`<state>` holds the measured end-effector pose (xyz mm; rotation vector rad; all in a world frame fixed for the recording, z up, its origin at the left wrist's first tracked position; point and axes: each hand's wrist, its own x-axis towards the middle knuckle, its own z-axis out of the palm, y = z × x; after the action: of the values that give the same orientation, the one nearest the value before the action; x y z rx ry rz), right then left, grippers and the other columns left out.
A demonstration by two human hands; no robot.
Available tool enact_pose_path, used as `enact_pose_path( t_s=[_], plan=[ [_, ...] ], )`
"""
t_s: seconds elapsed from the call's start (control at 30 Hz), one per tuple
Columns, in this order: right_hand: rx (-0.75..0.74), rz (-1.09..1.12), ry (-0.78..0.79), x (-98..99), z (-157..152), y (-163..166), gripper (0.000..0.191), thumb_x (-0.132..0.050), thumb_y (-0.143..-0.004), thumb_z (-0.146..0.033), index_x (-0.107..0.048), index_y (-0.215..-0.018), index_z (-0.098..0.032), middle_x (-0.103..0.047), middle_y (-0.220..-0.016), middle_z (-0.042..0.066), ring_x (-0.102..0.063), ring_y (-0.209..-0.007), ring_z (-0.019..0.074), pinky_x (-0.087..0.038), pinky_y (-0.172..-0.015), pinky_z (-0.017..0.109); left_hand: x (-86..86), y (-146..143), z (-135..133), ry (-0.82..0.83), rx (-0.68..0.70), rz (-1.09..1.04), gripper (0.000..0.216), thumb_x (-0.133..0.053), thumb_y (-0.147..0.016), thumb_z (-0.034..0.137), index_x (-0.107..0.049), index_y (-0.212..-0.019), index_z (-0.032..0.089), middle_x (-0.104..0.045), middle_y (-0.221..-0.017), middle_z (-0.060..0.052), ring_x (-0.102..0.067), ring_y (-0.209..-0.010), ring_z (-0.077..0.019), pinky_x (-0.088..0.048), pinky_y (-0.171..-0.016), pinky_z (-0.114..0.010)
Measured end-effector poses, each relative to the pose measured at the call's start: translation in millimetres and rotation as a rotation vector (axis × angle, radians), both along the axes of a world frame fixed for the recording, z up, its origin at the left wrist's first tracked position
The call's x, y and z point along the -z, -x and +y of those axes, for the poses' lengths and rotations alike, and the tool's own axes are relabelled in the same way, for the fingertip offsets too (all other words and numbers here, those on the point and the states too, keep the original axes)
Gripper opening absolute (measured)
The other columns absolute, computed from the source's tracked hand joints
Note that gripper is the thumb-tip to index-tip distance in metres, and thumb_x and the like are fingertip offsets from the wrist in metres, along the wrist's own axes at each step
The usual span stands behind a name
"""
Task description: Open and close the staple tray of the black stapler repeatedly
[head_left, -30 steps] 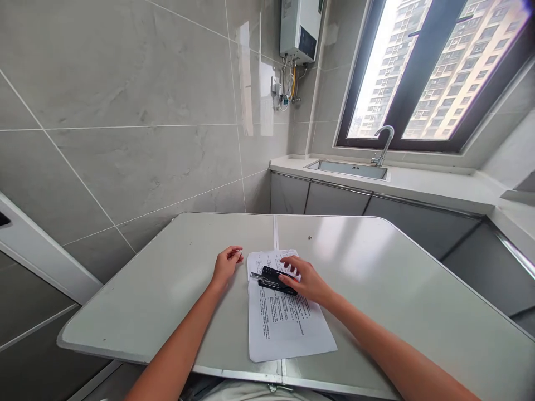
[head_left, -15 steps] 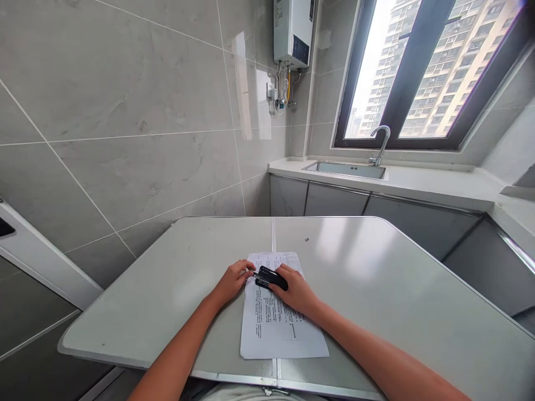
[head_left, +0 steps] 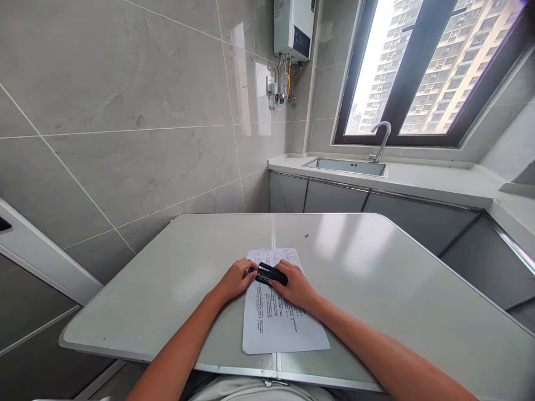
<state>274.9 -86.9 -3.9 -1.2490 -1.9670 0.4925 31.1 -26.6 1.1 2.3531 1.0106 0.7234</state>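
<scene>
A black stapler (head_left: 271,273) lies across the upper part of a printed sheet of paper (head_left: 288,334). My right hand (head_left: 295,287) is wrapped round the stapler's right end, thumb on the near side and fingers over the far side. At its left end, my left hand (head_left: 239,277) pinches with thumb and forefinger. A small dark piece shows between those fingertips, too little of it visible to make out fully. The paper is flat on the table, its lines of print turned sideways to me.
The pale folding table (head_left: 167,312) has a metal seam down its middle. Tiny metallic bits (head_left: 306,235) lie beyond the paper, right of the seam. Past the table stand a counter with a sink (head_left: 346,166) and a faucet (head_left: 382,139). A tiled wall rises at the left.
The thin metal part that stuck out of the stapler's left end no longer shows. My left fingers are closer against that end. The view has tipped slightly.
</scene>
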Motion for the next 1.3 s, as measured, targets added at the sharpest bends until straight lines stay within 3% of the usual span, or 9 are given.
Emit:
enact_pose_path(
  t_s=[0.2,0.33,0.47,0.63,0.77,0.9,1.1,1.3],
  plan=[
    [-0.004,0.002,-0.001,-1.0,0,0,0.022,-0.068,-0.091,-0.033,-0.052,-0.079,-0.022,-0.06,-0.088,0.001,-0.056,-0.077,0.0167,-0.042,-0.068,0.029,-1.5,2,1,-0.002,-0.022,-0.036,0.015,-0.064,-0.093,0.03,-0.077,-0.102,0.026,-0.078,-0.104,-0.005,-0.068,-0.097,-0.0237,-0.048,-0.099,-0.043],
    [-0.005,0.01,0.007,-1.8,0,0,0.023,-0.069,-0.091,-0.033,-0.053,-0.079,-0.022,-0.06,-0.087,0.001,-0.055,-0.076,0.0166,-0.041,-0.067,0.029,-3.4,2,2,0.047,-0.026,-0.073,0.015,-0.068,-0.091,0.032,-0.079,-0.099,0.027,-0.079,-0.103,-0.004,-0.07,-0.095,-0.0237,-0.052,-0.093,-0.04],
    [-0.011,0.044,0.021,-1.1,0,0,0.02,-0.07,-0.091,-0.033,-0.057,-0.081,-0.022,-0.06,-0.087,0.001,-0.056,-0.077,0.017,-0.041,-0.068,0.03,-1.3,6,3,0.035,0.004,-0.074,0.021,-0.066,-0.092,0.031,-0.08,-0.107,0.029,-0.081,-0.104,-0.004,-0.072,-0.097,-0.0241,-0.055,-0.093,-0.041],
    [-0.032,0.149,-0.001,-5.4,3,-6,0.021,-0.068,-0.093,-0.039,-0.061,-0.083,-0.022,-0.059,-0.084,0.001,-0.055,-0.076,0.0174,-0.041,-0.069,0.03,-4.7,13,2,0.031,0.112,-0.116,0.022,-0.063,-0.096,0.035,-0.081,-0.109,0.029,-0.079,-0.117,-0.004,-0.074,-0.106,-0.0235,-0.057,-0.099,-0.041],
    [-0.09,0.215,-0.02,-14.2,4,-20,0.023,-0.066,-0.094,-0.043,-0.064,-0.086,-0.022,-0.059,-0.084,0.001,-0.054,-0.077,0.0179,-0.041,-0.07,0.031,-14.5,16,-1,0.009,0.115,-0.194,0.02,-0.064,-0.097,0.036,-0.081,-0.105,0.027,-0.076,-0.124,-0.006,-0.072,-0.112,-0.0241,-0.055,-0.104,-0.043],
    [-0.155,0.229,-0.005,-16.4,4,-30,0.031,-0.066,-0.092,-0.051,-0.065,-0.083,-0.021,-0.057,-0.082,0.002,-0.053,-0.075,0.0183,-0.041,-0.07,0.032,-18.7,15,-3,0.043,0.176,-0.191,0.02,-0.062,-0.098,0.033,-0.081,-0.102,0.026,-0.078,-0.113,-0.008,-0.073,-0.102,-0.023,-0.058,-0.094,-0.041],
    [-0.278,0.228,0.009,-15.5,-1,-22,0.037,-0.065,-0.09,-0.059,-0.07,-0.089,-0.022,-0.057,-0.081,0.003,-0.054,-0.077,0.02,-0.043,-0.072,0.033,-17.8,6,-10,0.092,0.21,-0.272,0.01,-0.082,-0.082,0.033,-0.08,-0.078,0.025,-0.074,-0.109,-0.008,-0.068,-0.094,-0.0222,-0.056,-0.085,-0.038],
    [-0.319,0.21,-0.04,-16.9,-7,-15,0.035,-0.065,-0.091,-0.058,-0.07,-0.094,-0.023,-0.057,-0.083,0.004,-0.054,-0.079,0.0208,-0.043,-0.073,0.034,-20.5,-7,-20,0.2,0.138,-0.315,0.025,-0.086,-0.073,0.027,-0.063,-0.08,0.021,-0.071,-0.096,-0.003,-0.062,-0.085,-0.0184,-0.051,-0.083,-0.035]
  ],
)
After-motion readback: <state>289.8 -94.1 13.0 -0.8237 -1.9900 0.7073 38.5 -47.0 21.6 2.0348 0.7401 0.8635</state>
